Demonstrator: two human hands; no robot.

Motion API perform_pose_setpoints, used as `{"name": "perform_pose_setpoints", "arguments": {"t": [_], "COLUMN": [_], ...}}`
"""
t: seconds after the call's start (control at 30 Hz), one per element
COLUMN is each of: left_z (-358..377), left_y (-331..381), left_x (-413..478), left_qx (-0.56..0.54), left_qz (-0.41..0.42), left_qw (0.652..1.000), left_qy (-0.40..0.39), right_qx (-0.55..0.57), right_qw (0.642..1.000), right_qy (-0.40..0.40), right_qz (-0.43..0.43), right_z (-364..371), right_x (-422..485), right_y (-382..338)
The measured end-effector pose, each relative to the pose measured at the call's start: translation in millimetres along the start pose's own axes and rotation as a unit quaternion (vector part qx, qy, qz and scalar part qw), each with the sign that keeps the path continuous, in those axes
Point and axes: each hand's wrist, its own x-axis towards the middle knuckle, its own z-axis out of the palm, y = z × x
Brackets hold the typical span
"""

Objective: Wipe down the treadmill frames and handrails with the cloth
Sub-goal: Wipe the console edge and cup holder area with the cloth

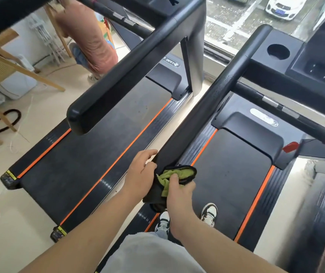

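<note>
Crouching person (90,36) in orange shirt, wooden frame (26,70), black hose (4,124), white car (284,5) outside

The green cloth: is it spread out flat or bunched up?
Bunched up. The cloth sits crumpled in folds on the near end of the handrail, pinched by the right hand.
</note>
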Motion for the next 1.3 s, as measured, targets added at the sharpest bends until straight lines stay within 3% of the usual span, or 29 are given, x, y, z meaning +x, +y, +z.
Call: {"name": "perform_pose_setpoints", "arguments": {"t": [0.1,0.17,0.33,0.43,0.6,0.8,0.93,1.0,1.07,1.13,1.2,1.3], "left_z": [-3.9,-3.9,8.3,10.2,3.1,-2.0,-0.6,-0.7,-1.6,-2.4,-5.3,-10.7], "left_y": [-6.0,-5.3,5.8,6.8,3.4,10.6,13.1,14.0,13.3,12.0,11.9,15.1], "left_x": [-2.5,-1.6,-3.5,-3.6,-1.6,-4.3,-3.2,-3.1,-1.7,-2.1,-4.9,-10.3], "left_qx": [0.001,0.007,-0.019,-0.054,-0.067,-0.029,-0.006,-0.011,-0.016,-0.011,0.018,0.048], "left_qz": [-0.01,-0.009,-0.026,-0.035,-0.045,-0.034,-0.012,-0.016,-0.027,-0.03,-0.013,0.046], "left_qw": [1.0,1.0,0.999,0.998,0.996,0.999,1.0,1.0,0.999,0.999,0.999,0.997], "left_qy": [0.005,0.007,-0.007,0.02,0.046,0.026,0.014,0.014,0.011,0.011,0.025,0.043], "right_qx": [-0.019,0.016,0.098,0.079,0.075,0.132,0.045,0.044,0.086,0.105,0.132,0.181], "right_qw": [0.994,0.992,0.995,0.997,0.988,0.988,0.99,0.996,0.993,0.984,0.987,0.979], "right_qy": [0.049,0.078,0.014,0.018,-0.041,0.03,0.061,0.041,-0.029,-0.055,-0.026,0.025], "right_qz": [-0.091,-0.101,-0.026,-0.017,0.125,-0.08,-0.118,-0.063,0.07,0.132,0.083,-0.085], "right_z": [6.0,3.0,-19.2,-8.8,4.6,-15.9,-5.2,0.8,2.4,1.0,-0.5,-5.0], "right_x": [21.5,44.4,57.0,33.9,5.2,55.9,50.1,41.9,31.8,21.6,22.3,25.2], "right_y": [-32.2,-71.5,-101.8,-55.6,-3.7,-97.8,-74.3,-36.0,-8.5,-8.4,-34.4,-97.5]}}
